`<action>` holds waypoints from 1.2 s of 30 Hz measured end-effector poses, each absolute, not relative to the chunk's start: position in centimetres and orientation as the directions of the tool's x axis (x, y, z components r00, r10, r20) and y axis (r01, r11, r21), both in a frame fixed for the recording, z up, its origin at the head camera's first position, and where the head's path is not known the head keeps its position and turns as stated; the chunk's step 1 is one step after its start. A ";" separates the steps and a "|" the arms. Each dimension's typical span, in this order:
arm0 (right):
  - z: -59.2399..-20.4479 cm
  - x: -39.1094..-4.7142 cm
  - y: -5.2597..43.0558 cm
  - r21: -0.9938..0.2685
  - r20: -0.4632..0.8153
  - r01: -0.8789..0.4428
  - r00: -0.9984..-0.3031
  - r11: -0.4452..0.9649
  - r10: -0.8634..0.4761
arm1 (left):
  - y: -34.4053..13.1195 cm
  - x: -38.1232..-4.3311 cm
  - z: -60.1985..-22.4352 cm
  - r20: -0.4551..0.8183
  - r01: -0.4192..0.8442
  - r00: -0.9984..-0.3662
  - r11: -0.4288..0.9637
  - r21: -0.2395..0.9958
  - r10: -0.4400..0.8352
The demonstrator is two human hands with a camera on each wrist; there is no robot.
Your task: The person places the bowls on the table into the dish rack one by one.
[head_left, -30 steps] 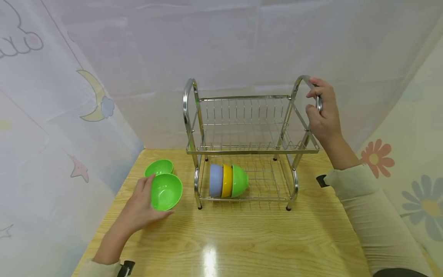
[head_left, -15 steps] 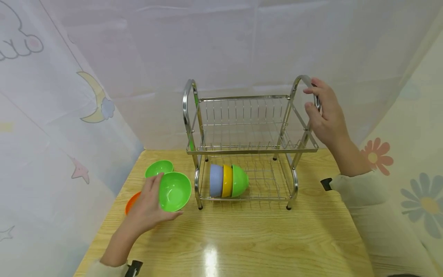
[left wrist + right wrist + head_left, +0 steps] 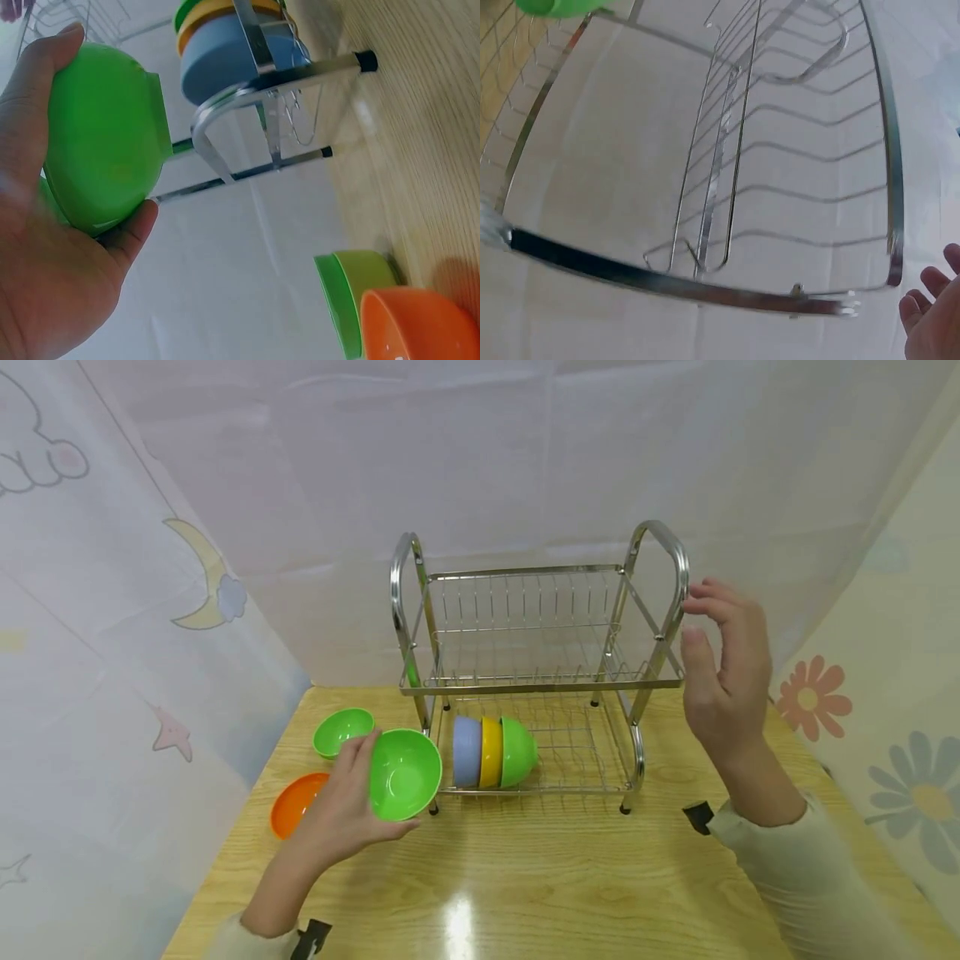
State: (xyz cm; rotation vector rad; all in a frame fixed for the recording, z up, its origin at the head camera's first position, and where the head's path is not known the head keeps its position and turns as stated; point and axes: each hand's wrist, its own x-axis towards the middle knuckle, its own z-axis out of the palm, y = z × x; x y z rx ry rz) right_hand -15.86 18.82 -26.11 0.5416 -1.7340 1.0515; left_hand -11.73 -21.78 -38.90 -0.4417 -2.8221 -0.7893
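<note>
My left hand [image 3: 337,814] grips a green bowl [image 3: 405,775] by its sides, its hollow facing the head camera, in front of the rack's lower left corner. The left wrist view shows the thumb and a finger around the bowl's outer wall [image 3: 105,142]. Beside the right handle of the two-tier metal dish rack [image 3: 543,688], my right hand [image 3: 731,681] is raised with fingers loosely bent and nothing in it. On the lower tier, a lavender bowl [image 3: 467,752], a yellow bowl [image 3: 492,752] and a green bowl [image 3: 519,752] stand on edge, nested in a row.
Left of the rack, more green bowl [image 3: 343,733] and an orange bowl [image 3: 292,806] sit on the wooden table [image 3: 555,877]. The rack's upper tier carries wire slots [image 3: 525,602]. A pale printed curtain [image 3: 360,485] hangs close behind and along both sides.
My left hand has carried the green bowl rightward toward the rack, uncovering the orange bowl. My right hand has let go of the rack's right handle and moved down and right.
</note>
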 end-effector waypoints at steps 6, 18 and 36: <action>-28.2 -13.1 14.8 -0.273 0.959 -0.915 -0.234 0.297 0.158 | -20.1 -12.0 -38.3 0.248 0.352 -0.934 0.789 0.504 0.258; -34.3 -12.5 12.6 -0.385 0.923 -0.923 -0.385 -0.004 0.000 | -17.0 -12.0 -37.8 0.264 0.378 -0.925 0.712 0.592 0.272; -38.0 -12.2 9.3 -0.648 0.762 -0.752 -0.639 -0.118 -0.108 | -12.6 -12.0 -38.3 0.272 0.398 -0.914 0.537 0.744 0.300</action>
